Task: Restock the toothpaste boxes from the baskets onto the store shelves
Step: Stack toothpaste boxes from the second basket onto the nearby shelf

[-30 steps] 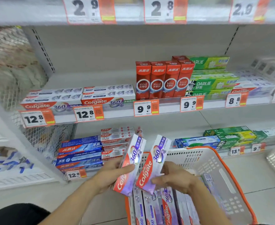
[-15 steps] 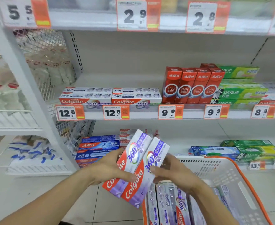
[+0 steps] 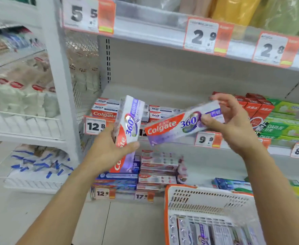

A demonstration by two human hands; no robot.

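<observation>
My left hand [image 3: 110, 149] grips a white, red and purple Colgate 360 toothpaste box [image 3: 130, 124], held nearly upright. A second box of the same kind [image 3: 177, 126] lies almost level in front of the middle shelf, gripped at its right end by my right hand [image 3: 233, 124]. Behind both boxes, stacked Colgate 360 boxes [image 3: 104, 108] rest on the middle shelf [image 3: 237, 146] above a 12.8 price tag. The white basket with an orange rim [image 3: 166, 214] stands at the lower right with several more toothpaste boxes [image 3: 203, 232] inside.
Red upright boxes [image 3: 254, 106] and green Darlie boxes [image 3: 286, 128] fill the middle shelf to the right. Blue and white boxes [image 3: 120, 181] are stacked on the bottom shelf. A white shelf post [image 3: 60, 82] and wire racks of packaged goods stand at the left.
Both hands have risen from over the basket to the middle shelf. The two boxes, held side by side before, have parted, and the right one has turned nearly level. The view swung left and up.
</observation>
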